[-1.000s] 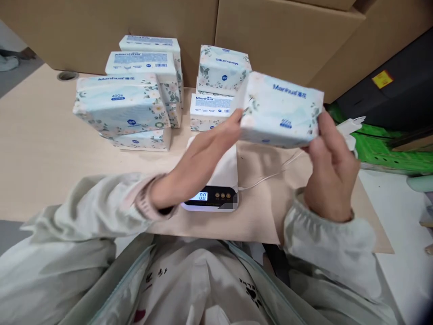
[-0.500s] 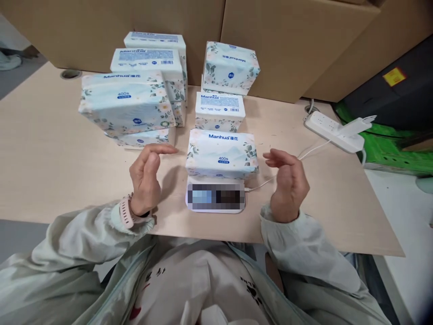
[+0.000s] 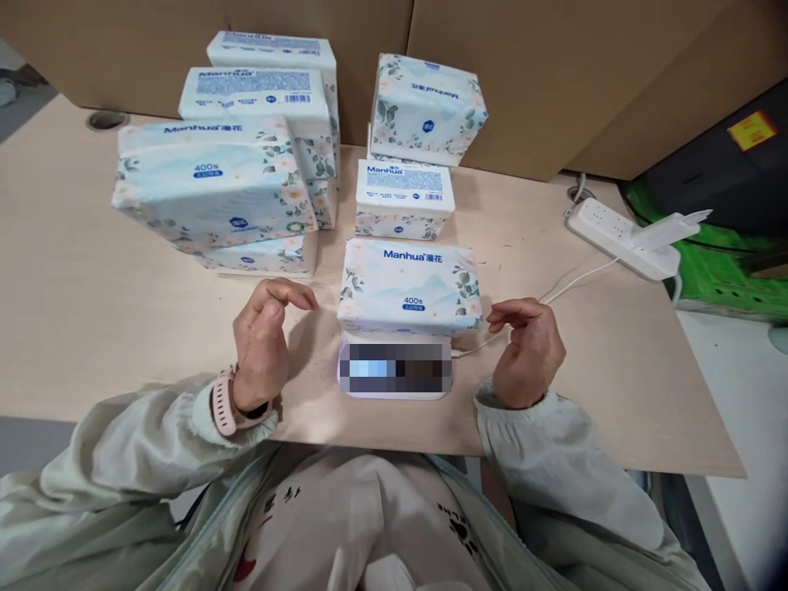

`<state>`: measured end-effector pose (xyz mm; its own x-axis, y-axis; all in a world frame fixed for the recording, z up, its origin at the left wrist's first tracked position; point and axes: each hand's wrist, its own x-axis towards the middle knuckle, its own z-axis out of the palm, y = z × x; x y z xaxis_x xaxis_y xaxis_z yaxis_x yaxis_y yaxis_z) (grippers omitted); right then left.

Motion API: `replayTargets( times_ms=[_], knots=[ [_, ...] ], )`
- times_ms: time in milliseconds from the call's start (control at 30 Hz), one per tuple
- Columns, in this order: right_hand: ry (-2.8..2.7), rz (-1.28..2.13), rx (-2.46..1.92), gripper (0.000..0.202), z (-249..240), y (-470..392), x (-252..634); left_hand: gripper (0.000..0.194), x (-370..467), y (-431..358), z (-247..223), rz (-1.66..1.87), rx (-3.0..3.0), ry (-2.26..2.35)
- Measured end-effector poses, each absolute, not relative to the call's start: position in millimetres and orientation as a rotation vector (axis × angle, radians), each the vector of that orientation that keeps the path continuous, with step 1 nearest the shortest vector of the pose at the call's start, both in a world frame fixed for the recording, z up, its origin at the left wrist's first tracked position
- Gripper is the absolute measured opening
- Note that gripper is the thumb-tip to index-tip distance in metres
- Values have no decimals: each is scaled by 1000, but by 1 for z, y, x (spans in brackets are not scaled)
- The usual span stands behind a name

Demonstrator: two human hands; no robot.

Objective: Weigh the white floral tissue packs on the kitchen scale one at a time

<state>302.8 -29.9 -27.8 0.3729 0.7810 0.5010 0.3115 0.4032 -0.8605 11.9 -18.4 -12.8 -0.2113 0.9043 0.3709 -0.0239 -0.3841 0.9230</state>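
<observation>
A white and pale-blue tissue pack (image 3: 410,283) with a floral print lies on a small white scale (image 3: 394,396), whose display is blurred out. To its left, my left hand (image 3: 264,345) is held above the table, fingers loosely bent and nothing in them. My right hand (image 3: 526,349) hovers at the pack's right side, also empty, its fingers curved inward. A gap shows between each hand and the pack. Behind the scale stand another tissue pack (image 3: 403,197) and a pack tilted upward (image 3: 428,111).
Several tissue packs (image 3: 209,185) are piled at the back left. A white cable (image 3: 579,283) runs from the scale toward a power strip (image 3: 625,238) on the right. Large cardboard boxes (image 3: 492,90) stand along the table's back edge. A round cable hole (image 3: 107,121) is at the far left.
The view has shifted slightly, so the packs look a little larger. The fingers of both hands have bent inward somewhat more. The tissue pack stays on the scale.
</observation>
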Motion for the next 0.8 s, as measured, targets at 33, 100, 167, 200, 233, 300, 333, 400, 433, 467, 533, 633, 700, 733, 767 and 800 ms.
replayTargets(
  times_ms=[33, 100, 167, 200, 233, 300, 333, 400, 433, 467, 533, 633, 700, 733, 767, 800],
  knots=[
    [-1200, 400, -1182, 41, -28, -30, 302, 29, 12, -19, -11, 1673, 1330, 1108],
    [-1197, 388, -1195, 40, -27, -30, 302, 30, 13, -20, -9, 1684, 1332, 1116],
    [-1193, 382, -1194, 39, -27, -30, 301, 30, 13, -20, -9, 1693, 1325, 1129],
    [-1193, 381, -1191, 39, -27, -30, 301, 30, 13, -20, -9, 1695, 1317, 1133],
    [-1193, 382, -1187, 39, -27, -30, 301, 30, 13, -19, -9, 1696, 1309, 1135],
    [-1192, 388, -1180, 38, -27, -30, 301, 29, 12, -19, -10, 1687, 1300, 1138],
    [-1194, 393, -1176, 38, -27, -30, 301, 30, 12, -19, -10, 1685, 1300, 1137],
    [-1198, 399, -1161, 38, -27, -30, 301, 30, 11, -19, -10, 1685, 1303, 1130],
    [-1200, 397, -1150, 38, -27, -30, 301, 30, 11, -19, -10, 1684, 1303, 1125],
    [-1203, 395, -1141, 38, -27, -30, 301, 30, 11, -19, -10, 1684, 1303, 1121],
    [-1213, 386, -1135, 38, -27, -30, 301, 30, 11, -19, -9, 1679, 1300, 1122],
    [-1231, 374, -1175, 41, -27, -31, 300, 29, 12, -19, -8, 1675, 1296, 1153],
    [-1237, 362, -1202, 43, -26, -31, 300, 29, 12, -18, -8, 1654, 1301, 1195],
    [-1242, 357, -1209, 44, -26, -31, 300, 28, 12, -18, -9, 1640, 1310, 1213],
    [-1246, 352, -1210, 44, -25, -31, 300, 27, 11, -18, -9, 1625, 1319, 1221],
    [-1251, 354, -1206, 44, -25, -31, 301, 26, 10, -18, -11, 1608, 1332, 1217]
  ],
)
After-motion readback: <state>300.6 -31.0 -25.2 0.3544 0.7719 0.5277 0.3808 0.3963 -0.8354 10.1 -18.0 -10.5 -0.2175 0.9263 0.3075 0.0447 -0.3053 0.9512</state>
